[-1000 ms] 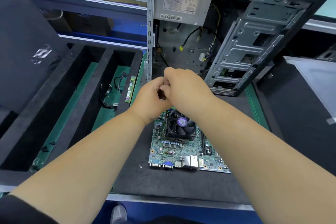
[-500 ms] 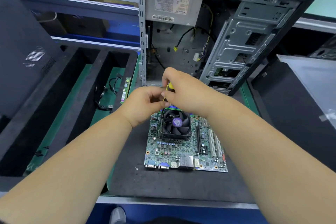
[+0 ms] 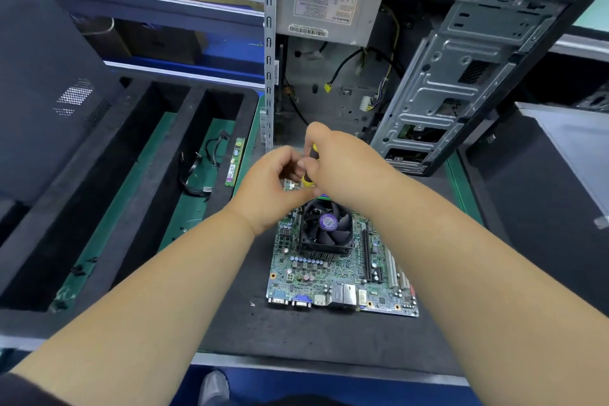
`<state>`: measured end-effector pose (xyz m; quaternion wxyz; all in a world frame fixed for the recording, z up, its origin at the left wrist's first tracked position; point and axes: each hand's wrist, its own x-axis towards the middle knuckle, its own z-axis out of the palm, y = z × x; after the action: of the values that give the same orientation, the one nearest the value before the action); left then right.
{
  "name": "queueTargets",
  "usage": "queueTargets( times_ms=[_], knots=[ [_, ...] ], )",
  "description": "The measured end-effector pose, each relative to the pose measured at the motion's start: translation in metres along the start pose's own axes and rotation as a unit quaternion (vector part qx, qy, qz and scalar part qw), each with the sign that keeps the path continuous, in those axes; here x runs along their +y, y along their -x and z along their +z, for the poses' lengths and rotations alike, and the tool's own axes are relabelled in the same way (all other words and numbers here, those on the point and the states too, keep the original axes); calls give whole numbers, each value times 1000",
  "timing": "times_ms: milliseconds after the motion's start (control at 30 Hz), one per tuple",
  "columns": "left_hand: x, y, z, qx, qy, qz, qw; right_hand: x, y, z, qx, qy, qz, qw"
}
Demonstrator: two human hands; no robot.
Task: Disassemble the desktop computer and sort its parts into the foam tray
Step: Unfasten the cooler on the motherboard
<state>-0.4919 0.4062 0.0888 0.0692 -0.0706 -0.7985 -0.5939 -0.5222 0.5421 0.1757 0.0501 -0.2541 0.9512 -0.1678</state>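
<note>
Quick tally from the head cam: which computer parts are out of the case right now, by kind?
Motherboard, with cooler fan on it: 1
RAM stick in the foam tray: 1
Loose black cable bundle in the tray: 1
Total: 3

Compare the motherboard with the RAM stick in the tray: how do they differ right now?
The motherboard lies flat on the black foam mat, outside the tray slots; the RAM stick stands on edge inside a tray slot. The motherboard is broad and carries a fan cooler; the RAM stick is a thin bare strip. Both are green circuit boards.
</note>
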Motion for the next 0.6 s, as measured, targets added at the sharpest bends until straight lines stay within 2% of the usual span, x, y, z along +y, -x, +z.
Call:
queueTargets(
  times_ms=[133, 233, 367, 500, 567, 600],
  knots=[
    [-37, 17, -12, 14, -1, -125, 992, 5, -1, -5, -36, -40, -3, 999],
    [-58, 27, -7, -37, -69, -176, 981, 10, 3, -2, -5, -134, 19, 991],
    [-67, 25, 2, -45, -166, -113, 979, 17, 15, 6, 54, -312, 61, 947],
    [-69, 20, 5, -54, -245, -40, 967, 22, 17, 4, 161, -323, 44, 931],
    [-68, 19, 6, -55, -268, -26, 962, 25, 17, -1, 163, -319, 18, 933],
    [-68, 18, 7, -57, -288, -13, 956, 28, 18, -2, 146, -285, -1, 947]
  ],
)
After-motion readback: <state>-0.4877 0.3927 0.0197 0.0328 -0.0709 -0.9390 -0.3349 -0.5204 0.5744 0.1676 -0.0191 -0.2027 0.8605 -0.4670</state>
